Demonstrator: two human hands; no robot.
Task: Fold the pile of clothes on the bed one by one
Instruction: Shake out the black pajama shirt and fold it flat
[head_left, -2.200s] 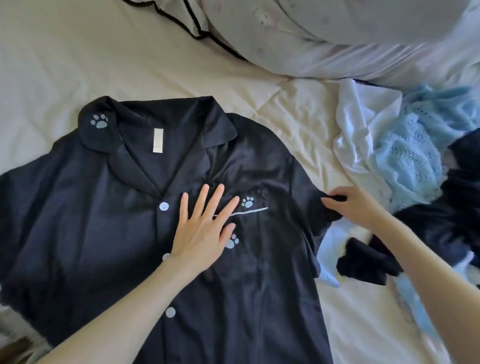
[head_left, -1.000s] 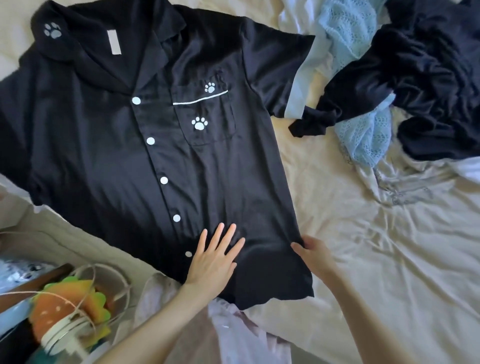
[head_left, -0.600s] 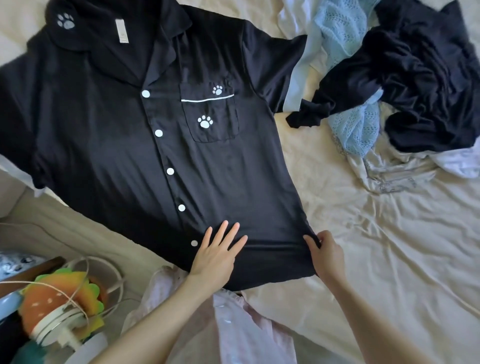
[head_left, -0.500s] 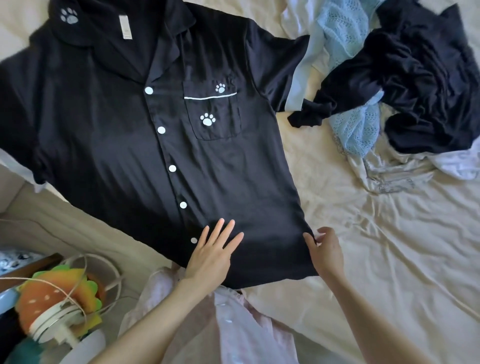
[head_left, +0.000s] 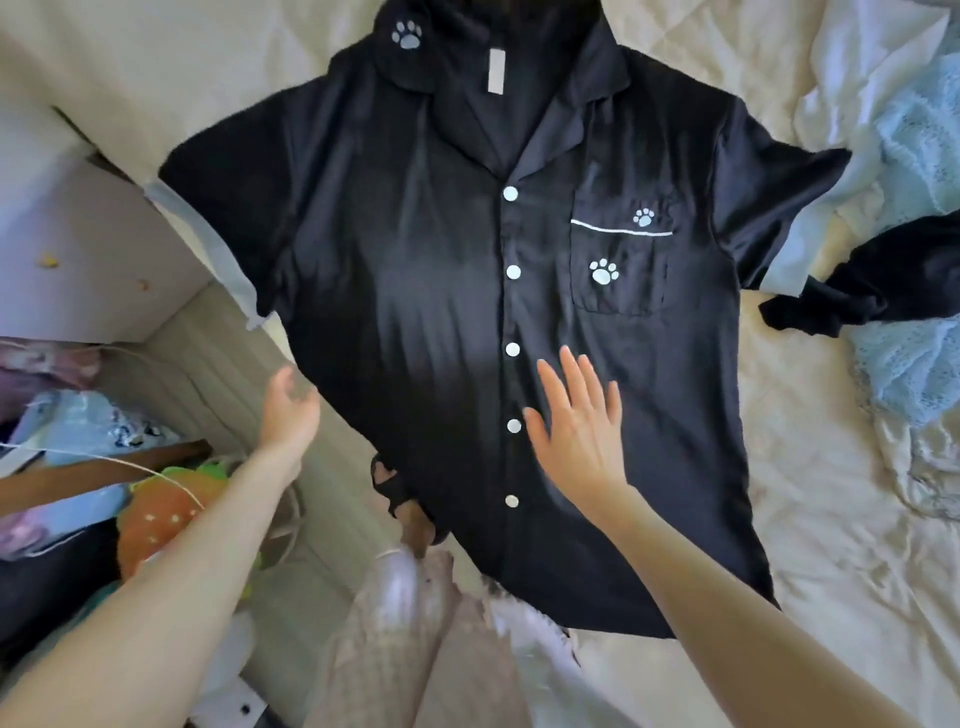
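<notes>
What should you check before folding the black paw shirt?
1. Shirt spread front up: ok.
2. Buttons fastened: ok.
3. Sleeves out flat: not ok, the sleeve by the left hand hangs off the bed edge.
4. Right hand flat on the shirt front: ok.
5. Left hand free to take the side seam: ok.
6. Hem smooth: cannot tell.

Orange and green strawberry-shaped soft toy (head_left: 158, 512) on the floor beside the bed, thin white cable (head_left: 104, 457) lying across it, brown wooden board (head_left: 93, 467) just behind, white cabinet side (head_left: 78, 249) at the left edge
</notes>
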